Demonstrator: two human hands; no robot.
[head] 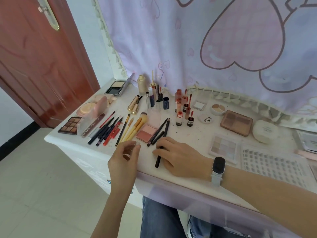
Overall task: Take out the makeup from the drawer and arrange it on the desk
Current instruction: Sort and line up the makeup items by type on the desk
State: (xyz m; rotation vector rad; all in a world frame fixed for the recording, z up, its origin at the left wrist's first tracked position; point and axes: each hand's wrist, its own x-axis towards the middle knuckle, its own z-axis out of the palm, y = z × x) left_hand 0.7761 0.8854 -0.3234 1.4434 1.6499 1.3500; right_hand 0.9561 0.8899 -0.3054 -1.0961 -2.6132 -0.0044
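While pinching, right hand on pencil

Makeup-strewn desk — right hand on black pencil, left hand pinching clear cap.
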